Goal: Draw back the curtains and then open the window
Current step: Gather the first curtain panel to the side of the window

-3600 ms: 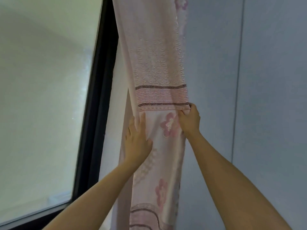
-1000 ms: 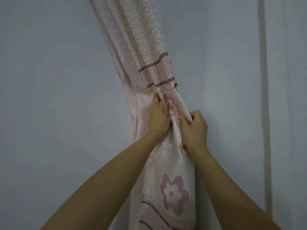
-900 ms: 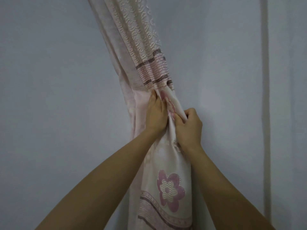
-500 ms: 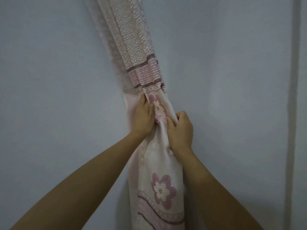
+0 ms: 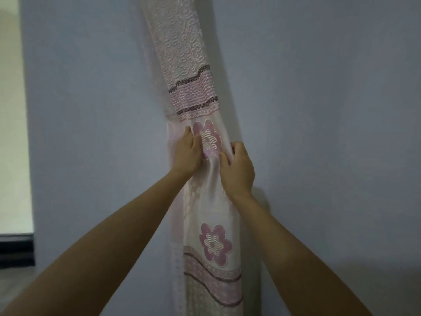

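A pink curtain (image 5: 193, 87) with lace, dark stripes and flower patterns hangs bunched into a narrow column against the grey-blue wall. My left hand (image 5: 185, 153) presses on its left edge beside a pink flower, fingers curled into the fabric. My right hand (image 5: 237, 169) pinches a fold on the right side just below that flower. Both arms reach up from the bottom of the head view. A bright strip of the window (image 5: 13, 133) shows at the far left edge, with its dark lower frame (image 5: 16, 249) beneath.
The grey-blue wall (image 5: 319, 133) fills the space on both sides of the curtain. The curtain's lower part with a second flower (image 5: 215, 244) hangs down between my forearms.
The curtain now hangs straighter and its fold has spread, showing the whole upper flower. My view has swung, bringing the window's edge into sight at the left. Both hands keep their hold.
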